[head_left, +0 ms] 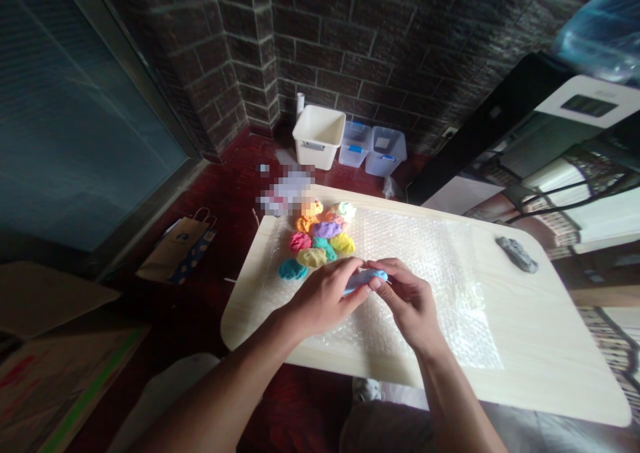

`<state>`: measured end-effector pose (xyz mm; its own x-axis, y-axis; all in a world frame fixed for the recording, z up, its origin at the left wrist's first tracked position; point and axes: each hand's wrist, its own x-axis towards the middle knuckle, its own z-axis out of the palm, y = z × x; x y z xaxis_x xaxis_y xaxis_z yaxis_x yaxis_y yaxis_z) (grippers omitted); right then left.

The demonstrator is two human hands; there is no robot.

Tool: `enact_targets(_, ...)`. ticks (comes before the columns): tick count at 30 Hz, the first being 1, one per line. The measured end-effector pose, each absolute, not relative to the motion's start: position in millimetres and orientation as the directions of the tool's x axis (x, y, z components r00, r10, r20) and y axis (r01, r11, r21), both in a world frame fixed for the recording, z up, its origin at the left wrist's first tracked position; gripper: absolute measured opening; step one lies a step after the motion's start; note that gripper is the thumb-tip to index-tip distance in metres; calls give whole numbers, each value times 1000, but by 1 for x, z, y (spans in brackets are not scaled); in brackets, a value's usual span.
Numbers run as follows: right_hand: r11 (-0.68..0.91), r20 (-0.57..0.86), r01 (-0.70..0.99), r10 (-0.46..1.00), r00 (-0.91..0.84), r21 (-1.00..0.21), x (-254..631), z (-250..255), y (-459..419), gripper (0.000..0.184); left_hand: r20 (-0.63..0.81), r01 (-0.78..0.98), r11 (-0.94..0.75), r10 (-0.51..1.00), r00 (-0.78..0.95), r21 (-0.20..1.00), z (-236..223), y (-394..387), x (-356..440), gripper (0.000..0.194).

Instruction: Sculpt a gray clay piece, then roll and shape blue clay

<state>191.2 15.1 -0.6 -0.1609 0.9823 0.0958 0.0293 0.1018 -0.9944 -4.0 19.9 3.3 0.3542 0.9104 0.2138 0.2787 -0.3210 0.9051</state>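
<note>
Above the table, both of my hands are closed on one light-blue soft piece (366, 278), which looks like clay or folded cloth; its exact kind does not show. My left hand (327, 293) wraps around its left part, with thumb and fingers on either side. The fingertips of my right hand (407, 297) pinch its right end, where a thin pale bit sticks out. Just beyond my left hand lies a cluster of crumpled soft lumps, among them a teal lump (293, 269), a khaki lump (311, 258), a purple lump (327, 229) and a yellow lump (343, 243).
Bubble wrap (425, 259) covers much of the pale wooden table (550, 333). A grey lump (517, 254) lies at the table's right. Behind stand a cream bin (319, 153) and two clear boxes. On the floor at left are a paper bag (175, 246) and a cardboard box (65, 366).
</note>
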Motion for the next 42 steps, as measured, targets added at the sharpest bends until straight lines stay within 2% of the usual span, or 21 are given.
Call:
enact_targets(4, 102, 95, 34, 981, -168, -994, 191, -1, 15, 27, 212, 272, -342, 887, 411, 900, 1, 21, -3, 19)
enact_targets(11, 53, 46, 35, 984, -175, -998, 192, -4, 15, 13, 228, 393, -422, 862, 452, 817, 2, 20, -6, 32)
enact_targets(14, 43, 37, 34, 986, -165, -999, 191, -4, 15, 15, 183, 379, -390, 858, 480, 839, 6, 20, -6, 33)
enact_targets(16, 24, 21, 17, 985, -171, -1000, 192, -5, 15, 17, 109, 325, -299, 863, 494, 897, 6, 21, -6, 36)
enact_targets(19, -6, 9, -75, 978, -208, -997, 195, -6, 15, 21, -38, 136, -41, 847, 530, 990, 3, 24, -8, 44)
enact_targets(22, -15, 20, -123, 962, -273, -992, 197, -2, 14, 30, -133, -30, 185, 800, 585, 982, -1, 27, -10, 46)
enact_targets(24, -17, 15, -103, 953, -303, -995, 197, 1, 14, 24, -154, -52, 233, 777, 610, 971, -3, 28, -12, 45)
enact_targets(28, -23, 9, -97, 949, -314, -995, 199, 3, 14, 17, -137, -33, 201, 770, 623, 979, -3, 28, -12, 42)
enact_targets(36, 89, 96, -38, 935, -342, -995, 199, 4, 14, 24, -40, 57, 12, 861, 507, 998, -3, 26, -10, 35)
enact_targets(42, 19, 30, -57, 979, -203, -998, 197, -3, 14, 30, 101, 214, -213, 892, 441, 953, 1, 30, -11, 30)
